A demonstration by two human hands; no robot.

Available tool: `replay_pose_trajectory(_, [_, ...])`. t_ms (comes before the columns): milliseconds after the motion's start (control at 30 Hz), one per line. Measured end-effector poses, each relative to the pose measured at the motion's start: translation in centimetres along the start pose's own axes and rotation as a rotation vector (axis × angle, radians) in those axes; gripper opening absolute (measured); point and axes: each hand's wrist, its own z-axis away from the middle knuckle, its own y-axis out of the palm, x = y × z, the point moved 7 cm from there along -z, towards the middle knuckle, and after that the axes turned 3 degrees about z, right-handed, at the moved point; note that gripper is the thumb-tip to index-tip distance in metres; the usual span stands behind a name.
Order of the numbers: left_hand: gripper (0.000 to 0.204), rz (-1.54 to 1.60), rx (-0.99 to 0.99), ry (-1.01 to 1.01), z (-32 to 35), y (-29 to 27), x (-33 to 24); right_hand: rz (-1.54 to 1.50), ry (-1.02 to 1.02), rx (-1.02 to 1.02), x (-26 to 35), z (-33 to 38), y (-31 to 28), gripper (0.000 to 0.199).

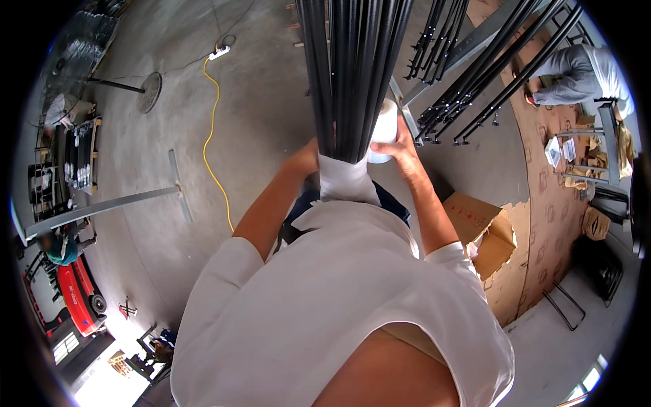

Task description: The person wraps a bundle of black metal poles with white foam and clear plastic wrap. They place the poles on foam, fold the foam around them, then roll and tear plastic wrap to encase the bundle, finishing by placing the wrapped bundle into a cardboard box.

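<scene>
A bundle of long black tubes (pixel 354 74) runs away from me at the centre, its near end wrapped in white film (pixel 346 178) close to my body. My right hand (pixel 400 150) grips a roll of white stretch film (pixel 386 125) at the bundle's right side, thumb across the roll. On the opposite side, my left hand (pixel 306 159) reaches against the tubes near the wrapped end. Its fingers are hidden behind the bundle, so I cannot tell how they are held.
More black tubes (pixel 475 81) hang over a metal rack at the right. An open cardboard box (pixel 498 237) sits by my right arm. Left, a yellow cable (pixel 215 136) crosses the floor near a metal stand (pixel 108 203). Another person (pixel 576 74) is far right.
</scene>
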Motion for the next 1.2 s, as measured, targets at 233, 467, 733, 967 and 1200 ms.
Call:
replay_pose_trajectory(233, [0.026,0.091,-0.059,0.024,0.2,2.3,-2.2,0.05,-0.01,-0.012,0.4,0.4,-0.3,0.068])
replay_pose_trajectory(467, [0.023,0.453,-0.108,-0.176,-0.4,1.3,1.2,-0.259,-0.09,0.19,-1.1,-1.0,-2.7,0.07])
replay_pose_trajectory(733, [0.021,0.503,-0.235,-0.069,0.5,1.8,1.4,-0.819,0.128,0.378,-8.1,1.2,-5.2,0.09])
replay_pose_trajectory(967, [0.032,0.483,-0.393,-0.056,1.1,0.8,2.4,-0.693,0.101,0.316,-6.0,3.5,-5.4,0.082])
replay_pose_trajectory(1200, [0.04,0.477,-0.471,0.17,0.7,-0.2,2.7,-0.499,-0.002,0.239,-0.3,5.4,-3.9,0.078])
